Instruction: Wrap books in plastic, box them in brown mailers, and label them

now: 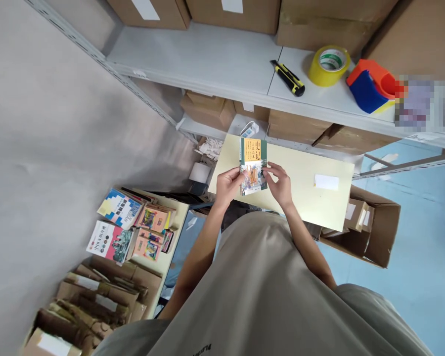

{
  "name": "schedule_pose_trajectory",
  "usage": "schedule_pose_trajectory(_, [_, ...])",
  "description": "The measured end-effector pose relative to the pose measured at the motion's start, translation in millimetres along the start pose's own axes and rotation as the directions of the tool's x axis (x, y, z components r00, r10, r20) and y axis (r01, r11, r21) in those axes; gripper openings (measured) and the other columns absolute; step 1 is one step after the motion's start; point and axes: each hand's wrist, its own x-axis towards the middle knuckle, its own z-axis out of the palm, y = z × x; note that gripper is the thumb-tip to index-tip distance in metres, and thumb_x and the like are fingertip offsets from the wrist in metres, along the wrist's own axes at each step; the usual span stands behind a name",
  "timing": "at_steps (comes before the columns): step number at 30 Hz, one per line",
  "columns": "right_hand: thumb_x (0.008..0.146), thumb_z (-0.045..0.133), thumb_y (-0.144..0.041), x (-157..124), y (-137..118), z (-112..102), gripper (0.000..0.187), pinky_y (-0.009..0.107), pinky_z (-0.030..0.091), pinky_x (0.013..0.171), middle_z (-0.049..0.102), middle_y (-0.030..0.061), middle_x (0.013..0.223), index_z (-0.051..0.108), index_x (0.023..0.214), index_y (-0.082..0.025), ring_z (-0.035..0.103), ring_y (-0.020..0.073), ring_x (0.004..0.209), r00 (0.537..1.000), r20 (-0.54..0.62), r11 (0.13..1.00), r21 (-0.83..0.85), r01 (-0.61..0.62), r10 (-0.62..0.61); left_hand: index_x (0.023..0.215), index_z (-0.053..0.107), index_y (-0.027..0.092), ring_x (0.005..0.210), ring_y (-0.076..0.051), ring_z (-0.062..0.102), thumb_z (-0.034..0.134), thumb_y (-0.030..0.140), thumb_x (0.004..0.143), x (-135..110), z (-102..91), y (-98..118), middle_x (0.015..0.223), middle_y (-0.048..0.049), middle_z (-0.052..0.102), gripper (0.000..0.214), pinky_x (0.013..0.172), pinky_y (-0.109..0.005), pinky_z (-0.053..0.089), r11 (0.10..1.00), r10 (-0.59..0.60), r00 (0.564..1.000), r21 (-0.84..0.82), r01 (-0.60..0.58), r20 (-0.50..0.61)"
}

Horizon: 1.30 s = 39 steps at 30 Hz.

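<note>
The left hand (229, 185) grips the small illustrated book (252, 168) by one side, thumb over the cover, while the right hand (279, 185) pinches the opposite edge — both holding it above the pale tabletop (296, 180). A light, level grip should suit it best: thumbs near the margins, pressure even on both sides — enough to steady the book without bending its cover.

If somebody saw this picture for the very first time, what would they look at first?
Probably the bright little book near the middle, held between the left hand and the right hand. Next might come the fat yellow tape roll on the grey shelf up top, just right of a black-and-yellow cutter. Colourful books sit at lower left, too.
</note>
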Motion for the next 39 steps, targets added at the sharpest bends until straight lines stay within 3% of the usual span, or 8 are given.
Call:
schedule_pose_trajectory(4, [0.098,0.083,-0.085,-4.1,-20.1,17.5,0.065,0.047,0.071,0.104,0.089,0.0125,0.127,0.084,0.126,-0.026,0.085,0.0304,0.114,0.997,0.05,0.992,0.11,-0.056,0.051,0.121,0.096,0.022,0.116,-0.034,0.088,0.097,0.068,0.09,-10.2,20.1,1.2,0.121,-0.0081,0.093,0.055,0.106,-0.047,0.073,0.984,0.122,0.99,0.123,-0.13,0.067])
schedule_pose_trajectory(8, [0.091,0.082,-0.094,8.3,-27.0,9.0,0.07,0.039,0.066,0.08,0.084,0.0046,0.093,0.08,0.103,-0.024,0.074,0.0236,0.085,0.994,-0.057,0.992,0.097,-0.084,0.09,0.133,0.094,0.027,0.138,-0.038,0.083,0.099,0.064,0.09,-6.6,14.6,2.1,0.145,-0.0097,0.089,0.058,0.119,-0.052,0.07,0.944,0.226,0.968,0.22,-0.245,0.111])
schedule_pose_trajectory(11, [0.09,0.086,-0.091,18.6,-28.8,-8.6,0.067,0.04,0.067,0.084,0.086,0.0041,0.098,0.082,0.105,-0.026,0.077,0.0248,0.089,0.996,-0.018,0.976,0.203,-0.078,0.083,0.138,0.091,0.024,0.148,-0.039,0.077,0.102,0.072,0.085,6.9,-6.6,1.3,0.155,-0.015,0.084,0.073,0.123,-0.051,0.066,0.953,0.226,0.974,0.21,-0.217,-0.022])
schedule_pose_trajectory(18, [0.086,0.093,-0.087,20.4,-29.9,-16.4,0.064,0.05,0.074,0.095,0.091,0.0063,0.105,0.084,0.108,-0.028,0.086,0.0309,0.102,0.981,0.111,0.922,0.339,-0.189,0.16,0.099,0.093,0.018,0.105,-0.035,0.088,0.104,0.084,0.075,5.4,-15.4,-4.1,0.101,-0.0124,0.092,0.071,0.097,-0.047,0.071,0.994,-0.057,0.993,-0.083,0.066,0.106])
schedule_pose_trajectory(26, [0.094,0.087,-0.082,22.4,-24.2,-20.2,0.07,0.061,0.068,0.127,0.084,0.0147,0.154,0.087,0.137,-0.026,0.078,0.0394,0.149,0.989,-0.098,0.986,0.141,-0.093,0.107,0.103,0.096,0.018,0.107,-0.037,0.089,0.105,0.077,0.076,-2.6,0.3,6.1,0.107,-0.0121,0.094,0.066,0.099,-0.048,0.074,0.998,0.046,0.993,-0.031,-0.049,-0.11])
schedule_pose_trajectory(30, [0.094,0.088,-0.085,5.1,-42.2,-3.9,0.079,0.068,0.066,0.13,0.082,0.0151,0.16,0.087,0.146,-0.026,0.078,0.0432,0.152,0.995,0.038,0.975,0.199,-0.102,0.097,0.115,0.099,0.022,0.109,-0.038,0.09,0.099,0.066,0.089,-10.6,13.6,15.3,0.118,-0.0079,0.094,0.051,0.097,-0.048,0.075,0.984,0.145,0.967,0.132,-0.119,-0.212])
schedule_pose_trajectory(35, [0.091,0.094,-0.081,-15.7,-62.3,20.5,0.077,0.06,0.071,0.124,0.084,0.009,0.155,0.085,0.149,-0.031,0.082,0.0386,0.144,0.996,0.053,0.967,0.243,-0.077,0.066,0.121,0.099,0.035,0.118,-0.037,0.089,0.095,0.058,0.097,-26.7,37.8,13.7,0.127,-0.0035,0.093,0.033,0.113,-0.053,0.071,0.93,0.269,0.957,0.29,-0.227,-0.112])
schedule_pose_trajectory(39, [0.094,0.089,-0.077,-4.6,-48.6,5.6,0.062,0.054,0.076,0.107,0.093,0.0112,0.126,0.088,0.131,-0.027,0.09,0.0345,0.118,0.996,-0.013,0.961,0.265,-0.078,0.085,0.131,0.096,0.03,0.126,-0.033,0.086,0.096,0.057,0.095,-25.6,29.9,4.5,0.14,-0.0094,0.09,0.045,0.116,-0.049,0.069,0.938,0.273,0.962,0.212,-0.273,0.028])
